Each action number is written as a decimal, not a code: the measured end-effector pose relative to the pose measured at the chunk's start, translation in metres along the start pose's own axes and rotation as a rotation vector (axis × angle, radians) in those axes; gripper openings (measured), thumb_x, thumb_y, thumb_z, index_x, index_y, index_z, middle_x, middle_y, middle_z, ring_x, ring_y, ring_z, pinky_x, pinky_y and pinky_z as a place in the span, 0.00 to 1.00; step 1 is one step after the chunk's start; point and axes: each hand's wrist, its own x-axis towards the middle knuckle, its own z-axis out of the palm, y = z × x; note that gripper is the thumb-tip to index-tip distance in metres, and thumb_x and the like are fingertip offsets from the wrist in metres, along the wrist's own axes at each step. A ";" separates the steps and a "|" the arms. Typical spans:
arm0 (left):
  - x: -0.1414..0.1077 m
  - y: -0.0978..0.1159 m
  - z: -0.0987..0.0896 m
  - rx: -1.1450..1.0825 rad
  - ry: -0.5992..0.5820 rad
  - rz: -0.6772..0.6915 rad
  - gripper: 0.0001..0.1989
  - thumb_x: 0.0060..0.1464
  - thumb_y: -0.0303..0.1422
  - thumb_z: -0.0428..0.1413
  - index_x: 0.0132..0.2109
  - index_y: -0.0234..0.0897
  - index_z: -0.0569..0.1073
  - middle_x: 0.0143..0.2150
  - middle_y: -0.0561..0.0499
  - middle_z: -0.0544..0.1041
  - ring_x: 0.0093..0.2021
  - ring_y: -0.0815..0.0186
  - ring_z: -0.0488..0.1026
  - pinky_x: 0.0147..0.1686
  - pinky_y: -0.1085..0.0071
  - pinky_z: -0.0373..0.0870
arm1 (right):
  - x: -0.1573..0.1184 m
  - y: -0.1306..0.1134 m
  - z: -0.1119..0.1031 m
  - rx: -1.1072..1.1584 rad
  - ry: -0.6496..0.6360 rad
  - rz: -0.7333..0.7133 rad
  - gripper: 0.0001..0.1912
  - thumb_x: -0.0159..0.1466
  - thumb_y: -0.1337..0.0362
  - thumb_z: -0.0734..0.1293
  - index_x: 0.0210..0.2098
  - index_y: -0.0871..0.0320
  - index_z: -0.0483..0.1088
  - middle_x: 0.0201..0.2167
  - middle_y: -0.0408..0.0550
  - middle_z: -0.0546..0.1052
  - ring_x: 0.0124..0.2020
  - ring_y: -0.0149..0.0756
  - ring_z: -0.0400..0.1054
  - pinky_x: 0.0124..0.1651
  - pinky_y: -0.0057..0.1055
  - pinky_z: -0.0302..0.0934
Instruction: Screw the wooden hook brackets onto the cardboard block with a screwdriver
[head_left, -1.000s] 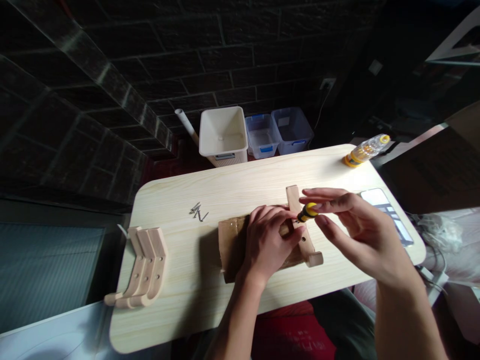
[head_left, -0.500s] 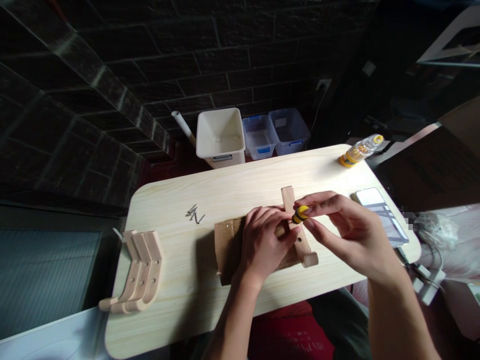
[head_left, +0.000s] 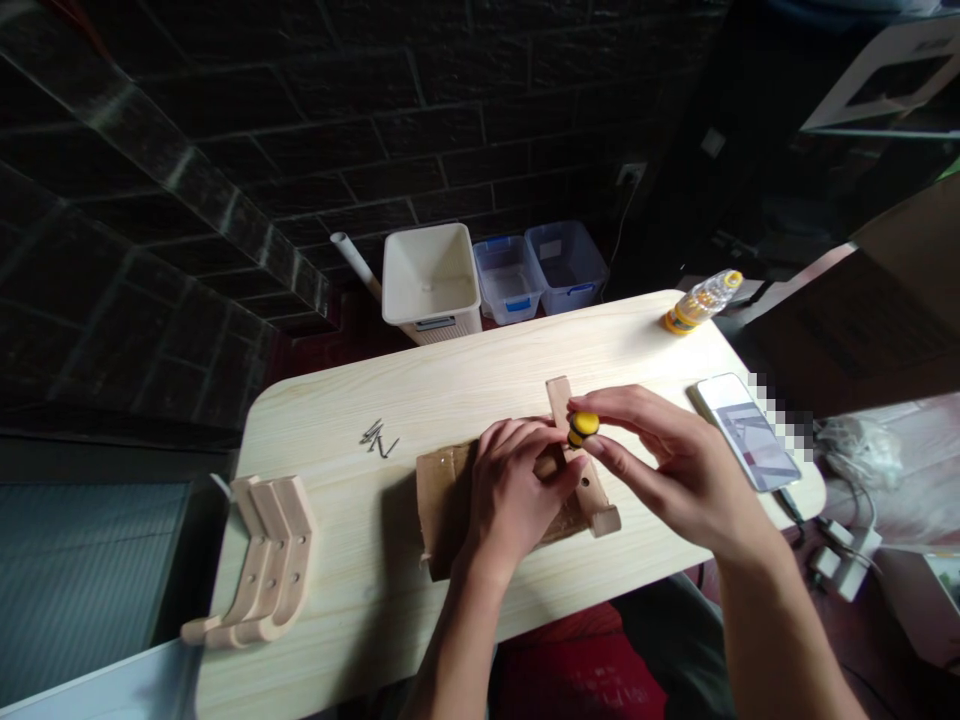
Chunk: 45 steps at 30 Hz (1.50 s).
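Note:
A wooden hook (head_left: 595,497) with a curved lower end and a dark hole lies across a brown cardboard box (head_left: 444,505). My left hand (head_left: 511,485) rests over the box, its index finger and thumb closed against the hook. Between the thumb and fingers of my right hand (head_left: 660,460) is a screwdriver with a yellow and black handle (head_left: 585,425), held end-on over the hook. The screwdriver's tip is hidden. Several loose screws (head_left: 379,440) lie on the table left of the box. More wooden hooks (head_left: 271,560) sit side by side at the table's left.
A clear bottle-shaped case with yellow ends (head_left: 701,303) stands at the table's (head_left: 450,380) back right. A phone (head_left: 750,432) lies near the right edge. Behind the table are a white bin (head_left: 431,275) and two plastic boxes (head_left: 508,280). A power strip (head_left: 847,565) is below right.
The view has shifted slightly. My right hand has tipped the screwdriver more upright, so its yellow end now faces up. My left hand stays on the box and hook.

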 end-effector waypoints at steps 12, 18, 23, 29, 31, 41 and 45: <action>-0.002 0.000 0.001 -0.016 0.032 0.007 0.11 0.59 0.33 0.65 0.49 0.46 0.77 0.51 0.50 0.83 0.54 0.56 0.77 0.60 0.55 0.69 | 0.000 0.003 0.001 0.018 0.039 0.000 0.17 0.68 0.66 0.73 0.56 0.46 0.77 0.51 0.48 0.79 0.55 0.42 0.75 0.58 0.38 0.71; -0.002 -0.001 0.000 -0.014 0.041 0.030 0.06 0.61 0.34 0.64 0.46 0.46 0.79 0.54 0.51 0.82 0.55 0.57 0.77 0.58 0.56 0.70 | 0.001 0.002 0.002 0.013 -0.009 -0.046 0.20 0.70 0.68 0.71 0.59 0.45 0.77 0.56 0.49 0.79 0.59 0.44 0.73 0.62 0.42 0.69; -0.001 -0.002 -0.001 0.028 -0.016 0.038 0.04 0.61 0.36 0.64 0.43 0.44 0.78 0.44 0.51 0.83 0.50 0.57 0.77 0.56 0.56 0.68 | -0.001 0.002 -0.001 0.015 -0.018 -0.013 0.19 0.71 0.67 0.69 0.59 0.46 0.77 0.58 0.49 0.80 0.61 0.46 0.74 0.65 0.45 0.68; -0.002 -0.002 0.001 0.019 -0.004 0.060 0.06 0.59 0.33 0.64 0.44 0.45 0.78 0.44 0.53 0.83 0.52 0.58 0.77 0.58 0.56 0.68 | -0.002 0.003 0.000 0.016 0.036 0.007 0.14 0.69 0.65 0.73 0.53 0.49 0.78 0.50 0.50 0.81 0.55 0.45 0.75 0.60 0.42 0.71; -0.003 -0.003 0.002 0.021 0.003 0.050 0.06 0.59 0.32 0.65 0.44 0.45 0.78 0.46 0.52 0.83 0.52 0.57 0.77 0.58 0.55 0.69 | -0.002 0.003 0.001 0.034 0.047 0.003 0.13 0.68 0.65 0.74 0.52 0.49 0.77 0.49 0.50 0.80 0.54 0.44 0.75 0.58 0.41 0.72; 0.003 0.001 -0.030 -0.344 0.099 0.038 0.16 0.63 0.37 0.64 0.56 0.43 0.76 0.67 0.43 0.74 0.68 0.55 0.71 0.69 0.55 0.69 | 0.002 0.004 -0.004 0.035 0.056 -0.040 0.13 0.67 0.62 0.75 0.51 0.49 0.80 0.50 0.51 0.78 0.56 0.45 0.74 0.60 0.44 0.71; 0.003 0.008 -0.022 -0.465 0.109 -0.026 0.17 0.60 0.39 0.67 0.54 0.42 0.77 0.52 0.47 0.84 0.54 0.59 0.82 0.58 0.63 0.79 | 0.002 -0.001 -0.005 -0.016 0.080 -0.078 0.09 0.69 0.60 0.74 0.48 0.49 0.81 0.53 0.51 0.77 0.59 0.44 0.72 0.63 0.44 0.69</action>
